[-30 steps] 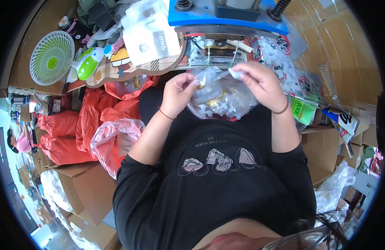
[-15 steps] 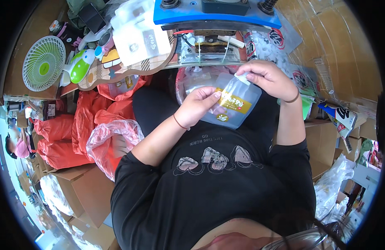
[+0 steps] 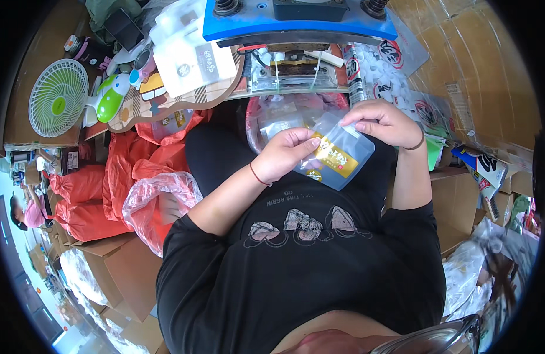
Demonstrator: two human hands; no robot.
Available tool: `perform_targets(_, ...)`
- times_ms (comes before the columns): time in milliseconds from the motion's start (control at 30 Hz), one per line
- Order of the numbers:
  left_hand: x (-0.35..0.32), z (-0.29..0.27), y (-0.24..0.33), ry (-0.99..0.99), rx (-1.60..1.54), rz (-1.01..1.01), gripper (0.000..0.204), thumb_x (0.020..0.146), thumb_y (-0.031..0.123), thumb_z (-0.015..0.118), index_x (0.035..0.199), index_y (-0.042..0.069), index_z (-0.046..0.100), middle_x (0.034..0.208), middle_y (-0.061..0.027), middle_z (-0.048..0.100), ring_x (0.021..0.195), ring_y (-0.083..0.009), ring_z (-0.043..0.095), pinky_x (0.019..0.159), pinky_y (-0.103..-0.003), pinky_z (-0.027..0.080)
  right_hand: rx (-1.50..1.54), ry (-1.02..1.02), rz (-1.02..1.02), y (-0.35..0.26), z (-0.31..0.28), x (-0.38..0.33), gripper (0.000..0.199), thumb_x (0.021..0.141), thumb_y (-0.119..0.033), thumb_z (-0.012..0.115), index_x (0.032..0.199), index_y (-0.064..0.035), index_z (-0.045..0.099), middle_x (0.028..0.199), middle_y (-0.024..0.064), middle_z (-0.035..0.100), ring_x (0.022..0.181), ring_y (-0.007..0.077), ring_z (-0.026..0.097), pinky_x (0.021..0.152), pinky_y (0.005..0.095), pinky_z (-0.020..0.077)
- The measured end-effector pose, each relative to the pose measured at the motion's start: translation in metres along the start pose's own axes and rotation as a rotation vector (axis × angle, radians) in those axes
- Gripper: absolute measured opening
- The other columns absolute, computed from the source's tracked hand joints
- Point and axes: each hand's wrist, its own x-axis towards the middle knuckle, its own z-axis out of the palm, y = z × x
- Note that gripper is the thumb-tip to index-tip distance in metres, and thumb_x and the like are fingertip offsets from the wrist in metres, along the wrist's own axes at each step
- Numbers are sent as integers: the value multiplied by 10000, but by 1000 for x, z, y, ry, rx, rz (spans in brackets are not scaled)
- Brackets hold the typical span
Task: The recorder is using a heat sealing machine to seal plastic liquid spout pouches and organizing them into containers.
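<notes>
A translucent plastic pouch (image 3: 343,160) with a gold printed label is held tilted above my lap. My left hand (image 3: 282,156) pinches its left side between thumb and fingers. At the pouch's upper edge, my right hand (image 3: 390,125) is closed in a pinch beside a small whitish strip or tab; exactly what lies under the fingertips is hidden. Just beyond the pouch stands a red-rimmed tub (image 3: 253,127) lined with clear plastic, with more printed pouches (image 3: 281,121) inside it.
A blue-topped press (image 3: 302,26) stands on the bench ahead. To its left are a stack of white pouches (image 3: 193,65) and a small fan (image 3: 59,100). Red bags (image 3: 84,206) and cardboard boxes (image 3: 125,274) crowd my left side. A person in pink (image 3: 33,211) is far left.
The pouch has shifted slightly right and down, and its upper edge has turned. My right hand has moved a little right and down with it. Both hands keep their hold.
</notes>
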Motion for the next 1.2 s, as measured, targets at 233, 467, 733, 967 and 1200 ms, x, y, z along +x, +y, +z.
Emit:
perform_targets(233,7,-17,4,52,-48,33,232,972,103,628,1159,-34,637,1058,-105,709,876,-171,721,754,-273,592,-406,490,90,10,-17,-14,223,904,-140,667,1094,-22,684,983,103,682,902,264,644,820,359,494)
perform_targets(467,32,-41,47,307,-155,175,228,949,84,652,1131,-52,639,1043,-138,708,864,-184,720,768,-279,601,-1187,705,-209,9,4,-4,176,824,-67,709,991,-24,675,948,127,658,851,353,612,772,406,496)
perform_targets(733,34,-58,38,347,-178,259,269,956,173,668,1121,-37,635,976,-99,705,806,-166,710,709,-273,586,-842,384,-232,55,112,-24,258,758,-186,756,994,-106,691,949,90,635,890,300,627,762,410,508)
perform_targets(967,-1,-142,-21,382,330,-186,397,958,325,654,1202,15,612,1049,-125,687,955,-249,699,770,-351,569,-594,-177,365,246,196,27,483,957,-476,514,1303,-156,621,1325,201,590,1223,407,543,1057,491,402)
perform_targets(1200,30,-228,-131,905,1323,-124,461,920,394,574,1120,-17,633,1019,-236,693,956,-443,660,859,-476,533,-566,-274,551,227,194,65,468,942,-434,563,1264,-102,629,1300,183,610,1214,351,557,1041,445,430)
